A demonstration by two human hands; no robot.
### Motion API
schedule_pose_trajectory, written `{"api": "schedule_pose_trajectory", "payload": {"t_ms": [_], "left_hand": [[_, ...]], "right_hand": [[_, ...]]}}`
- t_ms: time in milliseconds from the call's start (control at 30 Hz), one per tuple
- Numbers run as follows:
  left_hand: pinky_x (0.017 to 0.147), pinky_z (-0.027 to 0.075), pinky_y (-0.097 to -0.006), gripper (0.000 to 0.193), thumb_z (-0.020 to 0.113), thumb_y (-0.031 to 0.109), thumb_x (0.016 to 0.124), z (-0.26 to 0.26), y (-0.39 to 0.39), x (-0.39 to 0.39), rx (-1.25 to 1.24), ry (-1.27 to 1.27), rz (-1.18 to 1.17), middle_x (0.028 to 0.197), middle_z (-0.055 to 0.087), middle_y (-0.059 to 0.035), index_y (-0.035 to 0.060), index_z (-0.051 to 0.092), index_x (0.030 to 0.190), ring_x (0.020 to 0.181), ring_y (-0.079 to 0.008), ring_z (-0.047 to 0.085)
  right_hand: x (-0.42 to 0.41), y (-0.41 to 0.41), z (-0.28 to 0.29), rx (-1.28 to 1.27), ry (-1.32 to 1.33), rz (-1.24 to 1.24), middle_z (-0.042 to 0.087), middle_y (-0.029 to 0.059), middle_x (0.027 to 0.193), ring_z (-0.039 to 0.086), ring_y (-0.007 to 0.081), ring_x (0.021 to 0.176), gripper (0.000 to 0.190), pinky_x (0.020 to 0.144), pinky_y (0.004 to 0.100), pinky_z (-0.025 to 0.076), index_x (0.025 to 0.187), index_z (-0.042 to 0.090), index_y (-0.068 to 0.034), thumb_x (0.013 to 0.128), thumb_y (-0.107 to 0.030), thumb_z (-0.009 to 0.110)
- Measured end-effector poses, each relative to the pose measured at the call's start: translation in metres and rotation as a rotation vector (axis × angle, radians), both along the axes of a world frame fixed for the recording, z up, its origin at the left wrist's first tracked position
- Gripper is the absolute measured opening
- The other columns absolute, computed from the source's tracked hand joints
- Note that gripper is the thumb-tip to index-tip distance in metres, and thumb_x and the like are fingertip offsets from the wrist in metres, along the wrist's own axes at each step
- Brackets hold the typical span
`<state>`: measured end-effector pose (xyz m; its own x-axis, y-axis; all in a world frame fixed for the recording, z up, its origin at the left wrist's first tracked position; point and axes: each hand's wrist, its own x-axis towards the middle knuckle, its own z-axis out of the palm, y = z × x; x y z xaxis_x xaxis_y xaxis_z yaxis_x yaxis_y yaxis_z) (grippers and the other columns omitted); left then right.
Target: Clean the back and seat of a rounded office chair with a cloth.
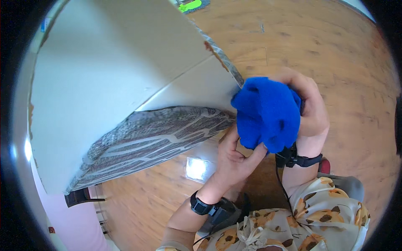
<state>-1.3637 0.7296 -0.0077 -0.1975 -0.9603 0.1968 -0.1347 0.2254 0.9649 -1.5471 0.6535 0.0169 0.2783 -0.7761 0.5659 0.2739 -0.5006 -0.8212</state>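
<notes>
A bunched bright-blue cloth (268, 114) is held up between both hands, beside the corner of a large white panel (106, 78). My left hand (234, 160) grips its lower edge, with the thumb pressed against the fabric and some fingers hidden. My right hand (312, 106) curls around its far right side, its fingertips partly out of sight behind the folds. What the cloth covers inside, if anything, cannot be seen. Directly below the white panel hangs a grey fabric cover (160, 135) with a pale branching pattern.
Brown rust-like or chipped patches mark the panel's edges. Wood-look flooring (355, 125) spreads to the right, with a bright reflection (196, 168) under the left forearm. A green mop head (190, 5) lies at the top. A dark piece of furniture (78, 197) shows at lower left.
</notes>
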Motion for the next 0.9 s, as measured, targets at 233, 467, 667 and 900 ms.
{"api": "schedule_pose_trajectory", "payload": {"t_ms": [233,467,667,900], "left_hand": [[0.077,0.048,-0.0262,0.029,0.072,0.01,0.08,0.015,-0.003,-0.003,0.055,-0.008,0.15,0.094,0.067,-0.0061,0.001,0.061,0.105,0.083,-0.0098,0.06],[0.07,0.049,-0.0256,0.026,0.072,0.012,0.081,0.042,0.006,0.01,0.121,-0.115,0.352,0.086,0.067,-0.0065,-0.0007,0.062,0.102,0.075,-0.0079,0.059],[0.073,0.05,-0.0289,0.03,0.064,0.007,0.082,0.062,0.039,0.027,-0.396,-0.088,0.348,0.094,0.065,-0.0163,-0.0048,0.054,0.107,0.082,-0.0182,0.063],[0.068,0.052,-0.0382,0.065,0.073,0.013,0.073,0.058,0.041,0.047,-0.834,-0.466,0.333,0.103,0.058,-0.0189,0.0042,0.038,0.127,0.083,-0.0299,0.063]], "right_hand": [[-0.005,0.006,0.005,-0.111,0.031,-0.046,0.061,0.0122,0.088,0.06,0.0228,0.08,0.027,0.073,0.0303,0.046,0.086,0.06,-0.001,0.064,-0.009,0.072],[0.022,0.014,0.014,-0.221,-0.072,-0.281,0.063,0.0171,0.095,0.062,0.0274,0.084,0.022,0.073,0.0325,0.048,0.082,0.065,-0.004,0.063,-0.007,0.076],[0.05,0.024,0.032,-0.438,-0.204,-0.52,0.06,0.0175,0.081,0.06,0.0251,0.068,0.011,0.06,0.0317,0.048,0.078,0.06,0.0,0.075,-0.002,0.07],[0.084,0.048,0.042,-0.291,-0.157,-0.459,0.062,0.0155,0.086,0.062,0.0251,0.072,0.016,0.063,0.0319,0.048,0.082,0.066,-0.002,0.068,0.005,0.072]]}}
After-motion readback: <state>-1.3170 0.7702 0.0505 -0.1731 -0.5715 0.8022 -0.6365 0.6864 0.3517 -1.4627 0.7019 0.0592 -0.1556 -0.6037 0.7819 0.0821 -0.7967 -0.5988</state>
